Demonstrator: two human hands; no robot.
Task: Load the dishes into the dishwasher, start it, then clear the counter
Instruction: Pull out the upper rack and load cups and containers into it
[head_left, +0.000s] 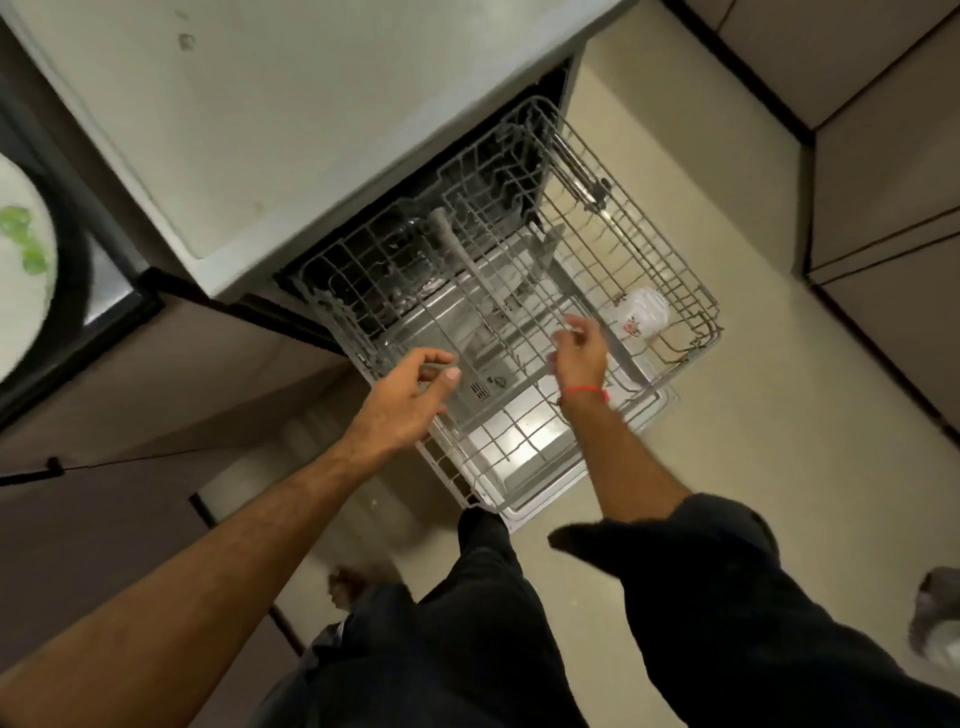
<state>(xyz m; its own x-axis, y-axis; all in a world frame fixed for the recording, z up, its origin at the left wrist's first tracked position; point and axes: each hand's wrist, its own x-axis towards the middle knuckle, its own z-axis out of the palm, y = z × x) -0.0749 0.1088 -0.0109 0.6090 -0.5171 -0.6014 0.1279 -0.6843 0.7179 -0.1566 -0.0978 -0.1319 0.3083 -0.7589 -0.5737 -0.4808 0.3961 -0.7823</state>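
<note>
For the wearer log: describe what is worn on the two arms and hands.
Both forearms are bare, with no gloves, rings or watch visible. The right hand has a thin red thread band round its wrist. The left hand and its wrist wear nothing. No sleeve shows on either forearm.

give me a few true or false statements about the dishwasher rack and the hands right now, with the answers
1. The upper rack is pulled out of the dishwasher. True.
2. The rack is packed full of plates. False: the only dish plainly visible in it is one white cup with a floral print, near its right front corner.
3. The right hand wears a red band at the wrist. True.
4. The left hand holds a plate. False: its fingers are loosely curled over the rack and hold nothing.
5. The dishwasher door is closed. False: it is folded down under the rack.
</note>
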